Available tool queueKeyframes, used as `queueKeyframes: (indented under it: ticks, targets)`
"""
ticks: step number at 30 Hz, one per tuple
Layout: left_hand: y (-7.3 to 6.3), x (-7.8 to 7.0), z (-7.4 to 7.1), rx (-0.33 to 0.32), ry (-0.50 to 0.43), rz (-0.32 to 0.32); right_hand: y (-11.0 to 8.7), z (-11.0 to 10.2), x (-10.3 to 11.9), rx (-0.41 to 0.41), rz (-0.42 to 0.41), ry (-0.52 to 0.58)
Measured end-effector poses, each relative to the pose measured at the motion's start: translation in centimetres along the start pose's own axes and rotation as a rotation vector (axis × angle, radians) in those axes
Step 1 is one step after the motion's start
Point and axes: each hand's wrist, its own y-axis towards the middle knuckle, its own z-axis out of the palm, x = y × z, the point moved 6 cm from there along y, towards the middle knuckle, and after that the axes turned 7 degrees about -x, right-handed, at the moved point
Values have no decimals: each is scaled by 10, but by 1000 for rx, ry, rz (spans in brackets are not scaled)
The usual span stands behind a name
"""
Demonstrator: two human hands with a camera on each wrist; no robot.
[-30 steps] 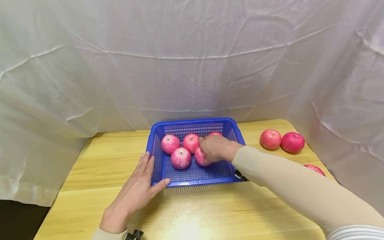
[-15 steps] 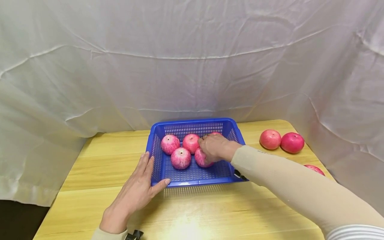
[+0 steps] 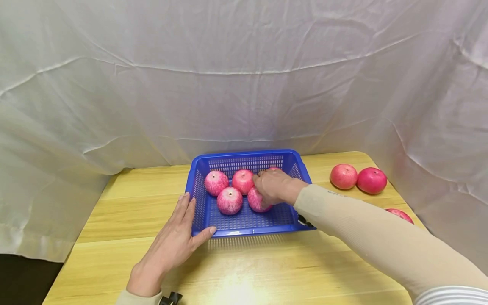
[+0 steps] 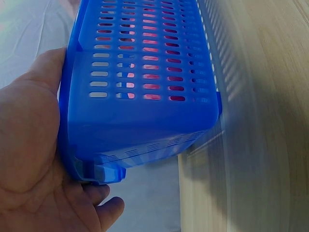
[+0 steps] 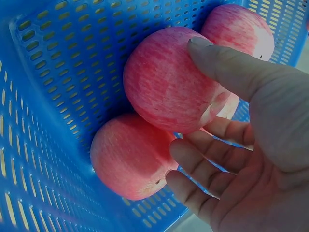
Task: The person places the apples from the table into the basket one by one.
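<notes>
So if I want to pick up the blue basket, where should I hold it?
The blue basket is probably best held by its rim, halfway along its left and right sides, one hand coming from outside each: the walls slope outward to a solid rim above the holes, and apples sit inside.

Pale cloth (wrinkly) behind wooden table.

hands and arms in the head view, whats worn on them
The left hand and right hand are gloveless. Beige sleeves show on both sides; the right one bears a faint dark marking, with striped white fabric further up. Small black fittings show near sleeve ends.
</notes>
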Motion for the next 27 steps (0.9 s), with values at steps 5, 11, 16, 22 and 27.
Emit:
queueKeyframes:
  ticks: [5, 11, 16, 22, 27]
  targets:
    - [0, 0, 0, 4, -3, -5, 0, 1, -1, 5, 11, 10]
    - [0, -1, 0, -3, -7, 2, 0, 0, -2, 21, 21, 15]
    - [0, 0, 0, -1, -4, -3, -1, -2, 0, 27, 22, 11]
    - [1, 0, 0, -2, -3, 3, -3, -4, -2, 11, 22, 25]
    - [0, -1, 0, 0, -1, 1, -8, -13, -10, -48, 33, 89]
